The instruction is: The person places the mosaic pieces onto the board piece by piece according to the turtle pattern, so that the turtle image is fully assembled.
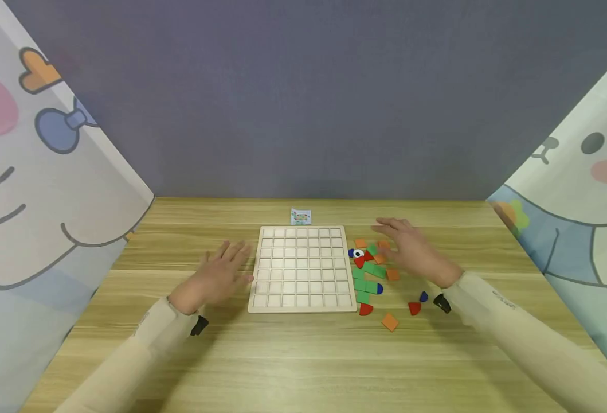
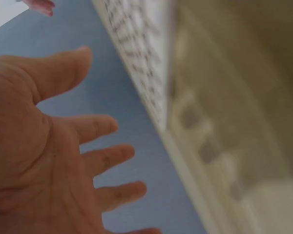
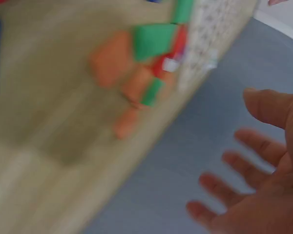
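beige board (image 1: 303, 268) just right of left hand (image 1: 216, 277)

A pale board (image 1: 302, 269) is laid flat, divided into a grid of cells whose bare floors are exposed. Just beside its right edge, green pieces (image 1: 365, 285) and orange squares (image 1: 393, 275) are loosely clustered with red and blue pieces. A red wedge (image 1: 414, 308) and a blue rounded piece (image 1: 424, 296) are set apart, near each other.
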A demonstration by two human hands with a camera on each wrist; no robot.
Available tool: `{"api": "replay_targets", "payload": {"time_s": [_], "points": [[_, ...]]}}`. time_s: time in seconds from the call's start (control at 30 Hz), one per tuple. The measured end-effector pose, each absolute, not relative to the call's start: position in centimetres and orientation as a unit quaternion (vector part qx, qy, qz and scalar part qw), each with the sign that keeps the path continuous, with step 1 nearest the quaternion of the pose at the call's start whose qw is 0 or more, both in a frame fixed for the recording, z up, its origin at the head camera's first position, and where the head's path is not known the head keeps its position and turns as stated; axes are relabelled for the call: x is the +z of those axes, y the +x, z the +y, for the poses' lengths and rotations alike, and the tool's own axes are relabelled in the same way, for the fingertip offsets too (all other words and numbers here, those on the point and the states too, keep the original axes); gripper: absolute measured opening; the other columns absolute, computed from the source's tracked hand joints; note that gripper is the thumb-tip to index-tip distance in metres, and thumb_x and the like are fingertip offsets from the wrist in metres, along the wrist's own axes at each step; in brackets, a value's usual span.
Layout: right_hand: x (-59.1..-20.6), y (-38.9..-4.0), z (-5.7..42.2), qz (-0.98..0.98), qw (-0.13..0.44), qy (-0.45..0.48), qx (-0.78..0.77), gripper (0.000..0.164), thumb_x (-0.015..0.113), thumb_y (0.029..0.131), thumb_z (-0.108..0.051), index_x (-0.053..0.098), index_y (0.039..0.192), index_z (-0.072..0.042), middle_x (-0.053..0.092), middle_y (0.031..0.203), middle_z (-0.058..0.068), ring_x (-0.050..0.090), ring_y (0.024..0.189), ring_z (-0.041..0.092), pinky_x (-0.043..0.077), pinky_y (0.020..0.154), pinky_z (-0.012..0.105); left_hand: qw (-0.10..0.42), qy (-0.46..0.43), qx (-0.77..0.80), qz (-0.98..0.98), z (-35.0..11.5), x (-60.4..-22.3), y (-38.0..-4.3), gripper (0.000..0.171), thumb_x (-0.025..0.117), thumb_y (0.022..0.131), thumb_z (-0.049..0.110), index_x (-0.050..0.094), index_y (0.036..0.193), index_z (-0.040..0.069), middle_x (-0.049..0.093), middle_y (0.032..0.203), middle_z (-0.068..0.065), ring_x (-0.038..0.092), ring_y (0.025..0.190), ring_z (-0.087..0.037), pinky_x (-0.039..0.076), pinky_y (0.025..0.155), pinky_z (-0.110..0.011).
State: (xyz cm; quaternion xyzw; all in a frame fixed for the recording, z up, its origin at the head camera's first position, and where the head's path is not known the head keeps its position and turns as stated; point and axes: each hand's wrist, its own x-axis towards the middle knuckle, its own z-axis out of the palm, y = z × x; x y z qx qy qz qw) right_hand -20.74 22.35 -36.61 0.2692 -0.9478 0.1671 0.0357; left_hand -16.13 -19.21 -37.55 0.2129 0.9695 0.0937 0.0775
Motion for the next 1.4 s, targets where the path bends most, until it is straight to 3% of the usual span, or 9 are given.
{"api": "replay_targets", "payload": {"time_s": [0.17, 0.3, 0.47, 0.6, 0.8, 1.1, 1.27, 1.4], "points": [[-39.7, -22.2, 21.8, -0.922, 0.039, 0.345, 0.173, 0.026, 0.068, 0.086, -0.002, 0.069, 0.112, -0.001, 0.060, 0.118, 0.013, 0.051, 0.099, 0.030, 0.044, 0.081, 0.043, 0.124, 0.237, 0.103, 0.958, -19.4, -39.3, -16.0, 0.067, 0.052, 0.097, 0.039, 0.028, 0.148, 0.004, 0.022, 0.152, -0.019, 0.015, 0.135, -0.049, 0.015, 0.094, -0.076], [-41.0, -22.9, 21.1, -0.918, 0.030, 0.359, 0.164, 0.023, 0.063, 0.088, 0.003, 0.072, 0.107, -0.006, 0.061, 0.107, 0.005, 0.044, 0.086, 0.022, 0.035, 0.070, 0.037, 0.139, 0.242, 0.113, 0.954, -19.3, -39.9, -15.7, 0.069, 0.053, 0.096, 0.040, 0.027, 0.149, 0.005, 0.023, 0.152, -0.019, 0.016, 0.135, -0.050, 0.017, 0.093, -0.075], [-41.4, -23.7, 20.6, -0.931, 0.006, 0.324, 0.168, 0.025, 0.060, 0.090, 0.004, 0.073, 0.107, -0.009, 0.059, 0.105, 0.002, 0.044, 0.087, 0.021, 0.028, 0.068, 0.037, 0.132, 0.240, 0.119, 0.954, -19.2, -40.2, -15.6, 0.068, 0.056, 0.095, 0.038, 0.028, 0.149, 0.006, 0.023, 0.152, -0.018, 0.017, 0.135, -0.049, 0.020, 0.094, -0.073], [-41.4, -24.4, 20.3, -0.940, 0.002, 0.290, 0.177, 0.020, 0.066, 0.088, -0.005, 0.073, 0.107, -0.010, 0.059, 0.101, 0.001, 0.045, 0.083, 0.021, 0.027, 0.068, 0.039, 0.126, 0.237, 0.120, 0.956, -19.1, -40.4, -15.6, 0.068, 0.057, 0.094, 0.037, 0.029, 0.149, 0.006, 0.024, 0.151, -0.018, 0.018, 0.135, -0.048, 0.022, 0.094, -0.072], [-41.6, -25.3, 19.7, -0.950, 0.000, 0.254, 0.184, 0.013, 0.072, 0.085, -0.013, 0.076, 0.097, -0.014, 0.062, 0.096, -0.004, 0.049, 0.084, 0.019, 0.031, 0.077, 0.044, 0.127, 0.232, 0.125, 0.956, -18.9, -40.5, -15.7, 0.069, 0.058, 0.094, 0.037, 0.030, 0.148, 0.005, 0.024, 0.151, -0.018, 0.019, 0.134, -0.048, 0.022, 0.094, -0.072], [-41.6, -25.7, 19.3, -0.951, -0.011, 0.232, 0.204, 0.011, 0.075, 0.081, -0.013, 0.076, 0.092, -0.010, 0.067, 0.100, 0.003, 0.051, 0.089, 0.023, 0.032, 0.089, 0.049, 0.125, 0.229, 0.125, 0.957, -18.8, -40.8, -15.8, 0.069, 0.059, 0.093, 0.037, 0.031, 0.147, 0.005, 0.025, 0.151, -0.017, 0.019, 0.135, -0.048, 0.023, 0.093, -0.072], [-41.4, -25.7, 19.0, -0.944, -0.001, 0.233, 0.232, 0.010, 0.076, 0.081, -0.016, 0.074, 0.089, -0.012, 0.064, 0.084, -0.003, 0.049, 0.079, 0.019, 0.040, 0.080, 0.041, 0.130, 0.227, 0.127, 0.957, -18.8, -41.0, -15.8, 0.070, 0.058, 0.093, 0.039, 0.030, 0.148, 0.006, 0.024, 0.152, -0.017, 0.018, 0.135, -0.048, 0.022, 0.094, -0.072], [-40.8, -25.6, 17.6, -0.928, 0.011, 0.250, 0.274, 0.013, 0.076, 0.081, -0.019, 0.073, 0.092, -0.012, 0.061, 0.084, -0.004, 0.048, 0.078, 0.018, 0.044, 0.069, 0.036, 0.127, 0.226, 0.128, 0.957, -18.8, -40.9, -15.8, 0.069, 0.059, 0.093, 0.039, 0.031, 0.147, 0.006, 0.025, 0.151, -0.016, 0.019, 0.135, -0.047, 0.023, 0.093, -0.073]]}}
